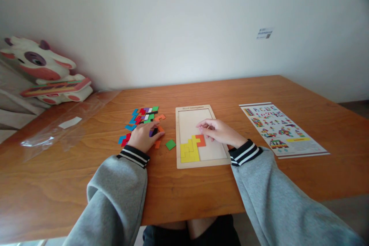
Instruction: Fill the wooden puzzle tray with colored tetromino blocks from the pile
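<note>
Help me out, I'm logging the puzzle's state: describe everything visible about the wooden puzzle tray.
The wooden puzzle tray is a pale, light-wood rectangle with a raised rim and small print, too small to read, on its far edge. It lies flat on the brown table, long side running away from the person. Yellow pieces fill its near left corner, with an orange piece beside them; the rest is bare. The right hand rests over the orange piece.

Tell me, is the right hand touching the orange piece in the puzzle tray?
Touching. The head view shows the right hand's fingertips resting on the orange piece inside the puzzle tray.
</note>
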Available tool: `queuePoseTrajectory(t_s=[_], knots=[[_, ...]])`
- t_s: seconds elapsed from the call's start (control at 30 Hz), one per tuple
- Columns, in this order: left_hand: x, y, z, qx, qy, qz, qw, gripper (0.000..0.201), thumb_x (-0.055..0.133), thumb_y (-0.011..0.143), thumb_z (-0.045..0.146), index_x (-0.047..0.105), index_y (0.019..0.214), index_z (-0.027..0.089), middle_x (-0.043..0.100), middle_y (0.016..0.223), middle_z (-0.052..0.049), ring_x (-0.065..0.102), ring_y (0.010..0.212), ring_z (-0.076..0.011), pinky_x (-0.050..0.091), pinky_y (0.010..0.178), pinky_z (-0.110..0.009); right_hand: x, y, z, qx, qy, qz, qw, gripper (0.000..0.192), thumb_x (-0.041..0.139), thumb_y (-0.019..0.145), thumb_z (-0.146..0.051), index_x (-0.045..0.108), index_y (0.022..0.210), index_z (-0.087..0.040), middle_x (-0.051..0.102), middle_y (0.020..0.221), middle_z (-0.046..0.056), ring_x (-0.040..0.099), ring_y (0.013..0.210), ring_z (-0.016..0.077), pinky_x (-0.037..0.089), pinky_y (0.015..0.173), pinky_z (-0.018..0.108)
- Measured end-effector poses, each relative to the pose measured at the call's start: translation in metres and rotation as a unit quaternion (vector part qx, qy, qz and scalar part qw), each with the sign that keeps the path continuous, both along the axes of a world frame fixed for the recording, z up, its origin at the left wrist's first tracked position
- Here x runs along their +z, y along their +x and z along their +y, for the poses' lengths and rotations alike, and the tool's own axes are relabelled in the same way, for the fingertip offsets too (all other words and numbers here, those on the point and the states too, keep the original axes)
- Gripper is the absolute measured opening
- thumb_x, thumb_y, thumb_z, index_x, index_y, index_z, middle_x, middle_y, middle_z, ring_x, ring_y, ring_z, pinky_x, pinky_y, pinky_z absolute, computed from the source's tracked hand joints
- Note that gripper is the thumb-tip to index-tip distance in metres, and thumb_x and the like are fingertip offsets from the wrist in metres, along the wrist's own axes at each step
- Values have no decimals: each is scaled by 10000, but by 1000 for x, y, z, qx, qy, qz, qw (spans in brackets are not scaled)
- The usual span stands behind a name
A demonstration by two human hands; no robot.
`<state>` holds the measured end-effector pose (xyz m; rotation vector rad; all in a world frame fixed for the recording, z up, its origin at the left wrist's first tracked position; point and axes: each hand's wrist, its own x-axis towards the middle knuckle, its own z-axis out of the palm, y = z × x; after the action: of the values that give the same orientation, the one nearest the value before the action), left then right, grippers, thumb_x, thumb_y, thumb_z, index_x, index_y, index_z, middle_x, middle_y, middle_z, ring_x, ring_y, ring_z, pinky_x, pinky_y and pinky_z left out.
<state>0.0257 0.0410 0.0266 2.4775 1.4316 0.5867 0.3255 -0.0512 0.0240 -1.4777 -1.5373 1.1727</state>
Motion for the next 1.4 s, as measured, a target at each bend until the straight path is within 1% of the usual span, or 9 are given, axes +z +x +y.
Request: queuePoseTrajectory(t_s=[0.2, 0.4, 0.53, 0.67, 0.83, 0.97, 1.07, 1.2, 1.4], knots=[[-5, 10, -5, -43, -127, -113, 984, 622, 726, 681, 577, 636, 1149, 177, 720, 1038, -87, 679, 964, -251, 540, 898, -400, 7, -2, -2, -11, 3, -12, 1000, 283, 647, 847, -356, 650, 1039, -148, 632, 804, 38, 543, 604, 91, 448, 465, 176], [-5, 13, -8, -77, -146, -153, 974, 604, 739, 678, 528, 624, 1159, 182, 691, 935, -57, 669, 849, -214, 568, 835, -396, 3, -1, -1, -6, -1, -11, 1000, 302, 663, 829, -368, 656, 1049, -161, 617, 783, 26, 523, 577, 82, 424, 452, 173], [-3, 13, -9, -85, -103, -140, 981, 556, 728, 685, 518, 652, 1135, 200, 656, 1001, -70, 657, 893, -222, 566, 833, -390, 1, 0, 0, -3, 5, -13, 1000, 308, 662, 826, -364, 656, 1053, -157, 609, 764, 22, 514, 580, 84, 417, 456, 173], [-2, 10, -6, -59, -45, -83, 994, 567, 747, 639, 600, 695, 1044, 207, 661, 1066, -95, 640, 947, -255, 527, 894, -414, 2, 0, 0, -1, 10, -23, 1000, 321, 651, 829, -378, 659, 1052, -147, 617, 755, 26, 520, 591, 95, 410, 463, 187], [-3, 7, -4, -7, -115, -72, 991, 666, 743, 608, 652, 680, 1082, 188, 704, 929, -59, 616, 765, -199, 527, 723, -338, 4, -1, 0, 1, 3, -38, 999, 313, 624, 849, -347, 651, 1077, -136, 621, 773, 35, 522, 606, 99, 395, 462, 189], [-2, 7, -4, -9, -135, -96, 986, 675, 783, 573, 607, 680, 1081, 175, 684, 876, -44, 574, 684, -161, 501, 639, -299, 4, 0, -1, 2, 3, -36, 999, 300, 626, 848, -342, 653, 1072, -144, 626, 806, 42, 533, 627, 102, 408, 468, 187], [1, 10, -6, -23, -113, -95, 989, 568, 763, 634, 539, 690, 1060, 171, 683, 852, -42, 588, 693, -168, 497, 650, -298, 3, -1, -1, 2, -2, -34, 999, 302, 611, 855, -331, 650, 1082, -136, 629, 822, 47, 530, 622, 99, 426, 479, 192], [5, 15, -11, -47, -71, -88, 992, 351, 655, 761, 488, 726, 924, 186, 721, 871, -49, 611, 721, -182, 489, 685, -312, 5, -2, -1, 1, -1, -34, 999, 314, 615, 853, -341, 651, 1083, -131, 633, 814, 46, 527, 616, 99, 428, 484, 195], [5, 21, -17, -22, -54, -189, 980, 374, 642, 788, 518, 730, 880, 166, 719, 804, -53, 591, 632, -148, 481, 606, -274, 10, -7, -2, -6, -4, -47, 999, 324, 627, 844, -381, 673, 1058, -142, 664, 847, 61, 539, 621, 109, 416, 474, 206]])
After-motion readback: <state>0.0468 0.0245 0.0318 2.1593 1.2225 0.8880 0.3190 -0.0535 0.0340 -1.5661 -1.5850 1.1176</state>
